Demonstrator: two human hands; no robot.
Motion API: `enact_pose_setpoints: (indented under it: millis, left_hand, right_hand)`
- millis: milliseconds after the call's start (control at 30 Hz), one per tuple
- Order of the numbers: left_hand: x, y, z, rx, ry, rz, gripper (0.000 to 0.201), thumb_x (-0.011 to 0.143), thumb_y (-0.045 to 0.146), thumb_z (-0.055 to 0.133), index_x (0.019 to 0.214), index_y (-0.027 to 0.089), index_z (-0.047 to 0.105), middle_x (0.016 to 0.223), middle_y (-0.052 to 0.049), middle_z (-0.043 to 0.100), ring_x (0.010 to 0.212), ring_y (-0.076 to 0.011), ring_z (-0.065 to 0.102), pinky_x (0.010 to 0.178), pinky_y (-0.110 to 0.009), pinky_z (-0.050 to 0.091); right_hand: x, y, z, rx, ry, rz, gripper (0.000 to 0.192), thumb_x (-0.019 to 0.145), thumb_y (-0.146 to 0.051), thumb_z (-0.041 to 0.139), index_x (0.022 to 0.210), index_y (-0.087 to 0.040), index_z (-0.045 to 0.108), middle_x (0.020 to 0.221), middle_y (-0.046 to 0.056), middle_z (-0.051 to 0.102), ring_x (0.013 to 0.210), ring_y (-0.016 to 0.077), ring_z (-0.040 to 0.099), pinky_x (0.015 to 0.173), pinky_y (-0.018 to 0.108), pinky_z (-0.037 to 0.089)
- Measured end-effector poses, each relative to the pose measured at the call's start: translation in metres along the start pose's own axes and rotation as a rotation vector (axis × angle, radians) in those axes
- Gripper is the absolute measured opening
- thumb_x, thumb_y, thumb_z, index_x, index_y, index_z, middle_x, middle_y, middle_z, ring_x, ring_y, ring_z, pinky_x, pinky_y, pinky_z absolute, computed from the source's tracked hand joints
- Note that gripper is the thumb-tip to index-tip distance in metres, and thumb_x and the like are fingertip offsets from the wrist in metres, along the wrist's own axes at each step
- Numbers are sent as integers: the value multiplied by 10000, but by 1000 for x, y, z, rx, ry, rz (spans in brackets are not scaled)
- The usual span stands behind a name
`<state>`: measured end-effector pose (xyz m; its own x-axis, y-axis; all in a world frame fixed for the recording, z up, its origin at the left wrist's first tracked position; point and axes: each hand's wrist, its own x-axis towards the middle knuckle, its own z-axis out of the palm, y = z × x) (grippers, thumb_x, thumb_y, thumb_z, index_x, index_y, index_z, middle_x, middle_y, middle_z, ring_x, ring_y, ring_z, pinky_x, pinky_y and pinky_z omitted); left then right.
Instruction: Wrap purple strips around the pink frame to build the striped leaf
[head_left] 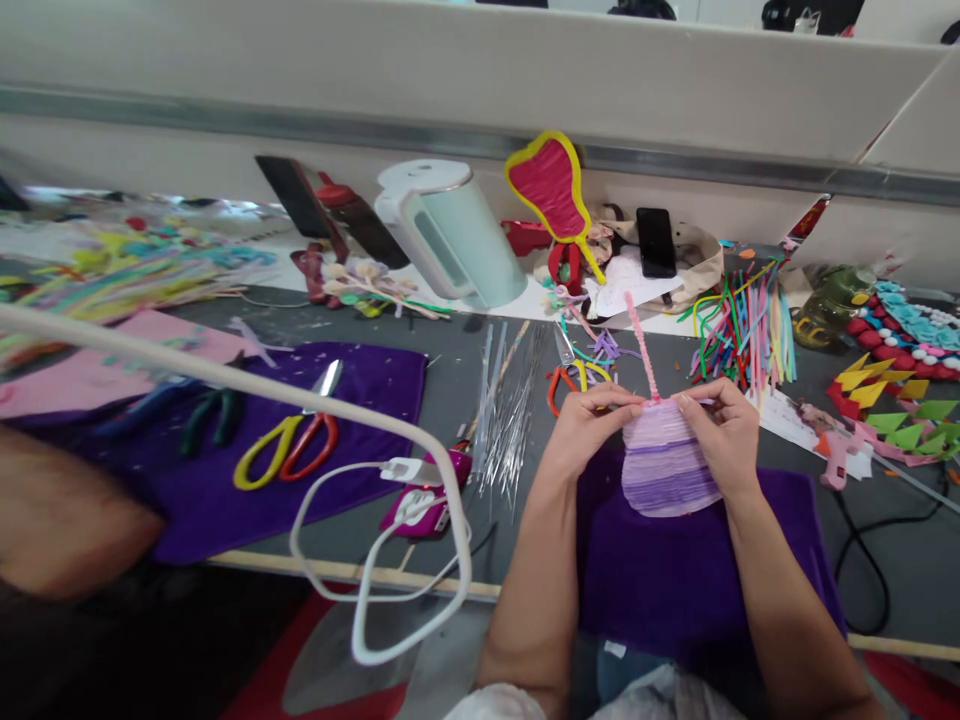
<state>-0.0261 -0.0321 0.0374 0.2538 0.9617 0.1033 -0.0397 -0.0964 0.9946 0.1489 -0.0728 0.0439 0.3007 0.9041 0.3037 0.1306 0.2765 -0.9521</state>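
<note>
My left hand (595, 425) pinches the upper left edge of a rounded pipe-cleaner panel (670, 465) between thumb and fingers. It is banded in lilac and darker purple. At the panel's upper right edge, my right hand (721, 428) grips it the same way. A pink fuzzy pipe-cleaner stem (643, 350) points up and away from the panel, between the two hands. Below the hands lies a dark purple cloth (660, 580). Just beyond my left hand are scissors (581, 372) with red and yellow handles, partly hidden.
Bundled coloured pipe cleaners (750, 335) and a pink glue gun (838, 455) lie to the right. Thin wires (514, 420), a pale electric kettle (454, 235) and a yellow-rimmed pink paddle shape (551, 185) stand left and behind. A white cable (450, 500) loops near another person's arm (67, 515).
</note>
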Motion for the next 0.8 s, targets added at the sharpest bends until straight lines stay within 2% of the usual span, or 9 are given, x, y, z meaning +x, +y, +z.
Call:
enact_pose_setpoints:
  millis: [167,333,500,633,800]
  left_hand:
    - [1,-4,3,17,46,-22,146,665,280,771,791,207,779,819,-54,682,793,-169,597,694,-265,444]
    - [-1,-1,5,-74,51,-154,235,637,285,792,842,175,759,827,-57,709,754,-165,620,712,-274,471]
    - [1,-1,7,-249,9,-178,354,600,235,811,931,153,714,783,-38,689,690,-133,613,630,-230,461]
    - [5,-5,10,-478,-51,-298,457,553,173,821,989,142,686,738,-18,668,585,-94,577,531,-193,414]
    - [9,-15,12,-630,-102,-422,527,528,116,807,1035,141,665,801,-41,700,606,-108,611,574,-212,446]
  right_hand:
    - [0,0,0,-51,8,-44,111,789,-301,674,772,-196,645,739,11,656,700,156,611,664,294,485]
    - [0,1,-1,-8,3,-6,125,780,-310,684,771,-194,639,740,16,662,694,156,616,649,289,486]
    - [4,7,-2,85,-3,84,186,752,-360,704,768,-196,619,732,20,679,669,158,629,616,285,499]
    - [8,13,-2,163,-1,147,219,727,-374,719,754,-192,602,723,25,701,626,152,632,574,271,490]
    - [10,21,-1,190,-1,161,234,699,-367,740,745,-192,592,695,8,693,599,137,615,562,256,468]
